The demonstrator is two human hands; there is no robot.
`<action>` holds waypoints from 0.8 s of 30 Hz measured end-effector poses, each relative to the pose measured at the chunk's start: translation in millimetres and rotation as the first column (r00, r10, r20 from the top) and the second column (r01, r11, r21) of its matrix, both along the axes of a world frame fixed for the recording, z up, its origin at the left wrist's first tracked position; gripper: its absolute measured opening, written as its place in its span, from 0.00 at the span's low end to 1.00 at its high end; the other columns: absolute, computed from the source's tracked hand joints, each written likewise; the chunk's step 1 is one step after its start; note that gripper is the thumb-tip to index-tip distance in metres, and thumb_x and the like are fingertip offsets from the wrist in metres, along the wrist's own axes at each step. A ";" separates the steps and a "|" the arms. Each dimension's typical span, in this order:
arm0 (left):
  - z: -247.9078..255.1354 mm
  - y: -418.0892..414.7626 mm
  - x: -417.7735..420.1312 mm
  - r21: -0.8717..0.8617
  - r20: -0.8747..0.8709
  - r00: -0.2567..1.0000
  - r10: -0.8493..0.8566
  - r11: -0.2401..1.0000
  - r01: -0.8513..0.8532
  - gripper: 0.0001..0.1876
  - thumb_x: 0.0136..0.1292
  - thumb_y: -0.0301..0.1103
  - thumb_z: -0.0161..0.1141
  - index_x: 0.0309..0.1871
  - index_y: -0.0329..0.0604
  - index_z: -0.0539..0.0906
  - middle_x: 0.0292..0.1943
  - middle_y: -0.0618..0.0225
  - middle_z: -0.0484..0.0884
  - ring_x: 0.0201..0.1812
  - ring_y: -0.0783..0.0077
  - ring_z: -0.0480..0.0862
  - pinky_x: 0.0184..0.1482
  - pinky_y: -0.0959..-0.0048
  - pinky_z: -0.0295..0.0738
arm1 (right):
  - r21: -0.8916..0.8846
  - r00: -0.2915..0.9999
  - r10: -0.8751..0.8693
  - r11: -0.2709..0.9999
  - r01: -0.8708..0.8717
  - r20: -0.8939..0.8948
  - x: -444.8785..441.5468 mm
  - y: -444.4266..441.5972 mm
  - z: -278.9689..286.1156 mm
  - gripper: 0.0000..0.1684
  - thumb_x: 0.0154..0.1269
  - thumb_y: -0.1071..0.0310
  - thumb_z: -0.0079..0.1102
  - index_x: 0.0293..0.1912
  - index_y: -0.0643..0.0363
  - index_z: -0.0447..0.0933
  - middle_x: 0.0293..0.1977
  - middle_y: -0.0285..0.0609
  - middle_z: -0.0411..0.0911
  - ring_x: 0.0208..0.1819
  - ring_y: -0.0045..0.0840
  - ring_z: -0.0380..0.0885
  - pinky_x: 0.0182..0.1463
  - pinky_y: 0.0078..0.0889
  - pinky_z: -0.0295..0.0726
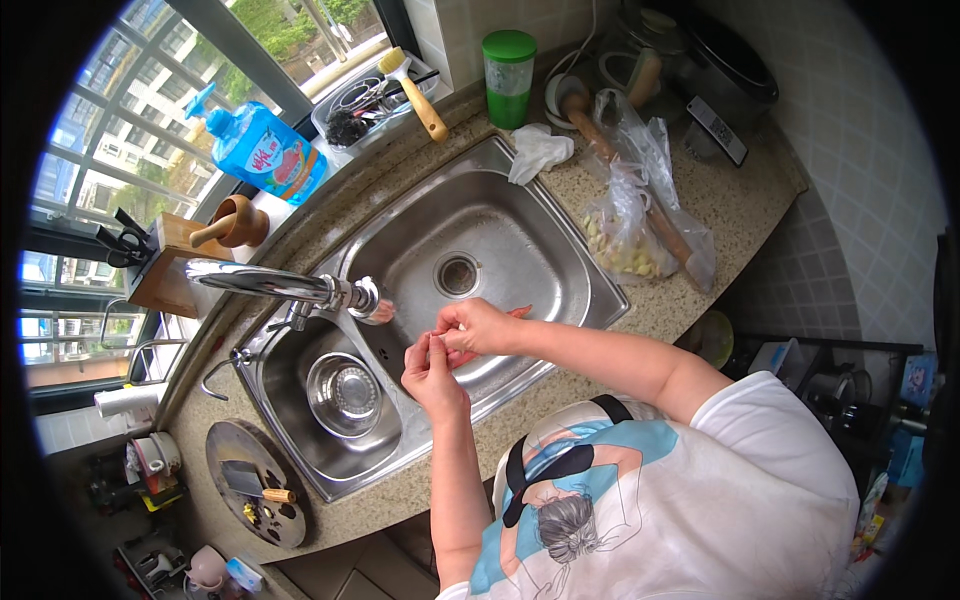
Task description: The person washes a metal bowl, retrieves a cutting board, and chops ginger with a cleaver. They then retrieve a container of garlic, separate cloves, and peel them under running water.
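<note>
My left hand [435,371] and my right hand [480,328] meet over the near side of the large steel sink basin [405,232]. Fingertips of both hands pinch something small and pale that they mostly cover. An orange-red piece of food [519,311] shows past my right hand, partly hidden, so I cannot tell its kind or whether I hold it. Beyond my hands lies the basin's drain strainer [457,275]. A chrome faucet [300,289] stands at the divider. In the smaller basin [277,367] sits a shiny metal bowl [345,394].
A cleaver [244,478] rests on a round cutting board [225,450] at the lower left. Right of the sink are a plastic bag of pale pieces [626,236], a crumpled white cloth [538,152] and a green-lidded container [509,79]. A blue soap bottle [266,154] stands by the window.
</note>
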State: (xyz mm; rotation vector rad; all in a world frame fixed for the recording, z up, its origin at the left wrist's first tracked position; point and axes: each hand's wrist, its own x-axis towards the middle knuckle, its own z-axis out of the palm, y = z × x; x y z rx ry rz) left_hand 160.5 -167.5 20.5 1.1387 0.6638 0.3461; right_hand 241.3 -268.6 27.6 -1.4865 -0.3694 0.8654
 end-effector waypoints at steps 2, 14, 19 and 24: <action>-3.5 -3.9 -2.1 0.052 0.020 0.999 0.038 0.998 -0.039 0.06 0.62 0.21 0.55 0.38 0.26 0.79 0.35 0.70 0.73 0.25 0.81 0.76 0.29 0.84 0.75 | 0.067 0.991 -0.076 0.994 0.084 -0.113 -6.2 3.5 -6.4 0.06 0.56 0.74 0.53 0.31 0.67 0.74 0.23 0.39 0.77 0.25 0.17 0.76 0.27 0.20 0.75; 22.2 15.6 -0.5 -0.260 0.052 0.999 0.004 0.966 0.009 0.07 0.65 0.29 0.54 0.40 0.34 0.77 0.30 0.65 0.80 0.25 0.80 0.79 0.26 0.88 0.76 | 0.078 0.992 -0.064 0.994 0.073 -0.109 -7.6 -1.2 7.5 0.07 0.61 0.72 0.50 0.37 0.65 0.75 0.26 0.35 0.75 0.26 0.13 0.73 0.28 0.19 0.79; 32.5 14.8 5.8 -0.178 0.040 0.983 -0.179 0.967 0.184 0.07 0.68 0.33 0.50 0.35 0.39 0.73 0.24 0.72 0.75 0.18 0.85 0.71 0.18 0.88 0.64 | 0.047 0.993 -0.013 0.999 0.007 0.116 2.2 -6.3 23.1 0.11 0.59 0.68 0.57 0.38 0.67 0.75 0.26 0.37 0.77 0.29 0.14 0.74 0.28 0.18 0.76; 22.4 15.5 7.1 0.185 -0.060 0.969 -0.241 0.951 0.248 0.10 0.71 0.37 0.45 0.33 0.44 0.70 0.20 0.77 0.68 0.16 0.89 0.63 0.17 0.88 0.53 | 0.001 0.989 0.084 0.996 -0.085 0.119 3.7 -6.4 21.5 0.11 0.58 0.68 0.57 0.37 0.68 0.75 0.24 0.37 0.76 0.27 0.14 0.74 0.29 0.19 0.74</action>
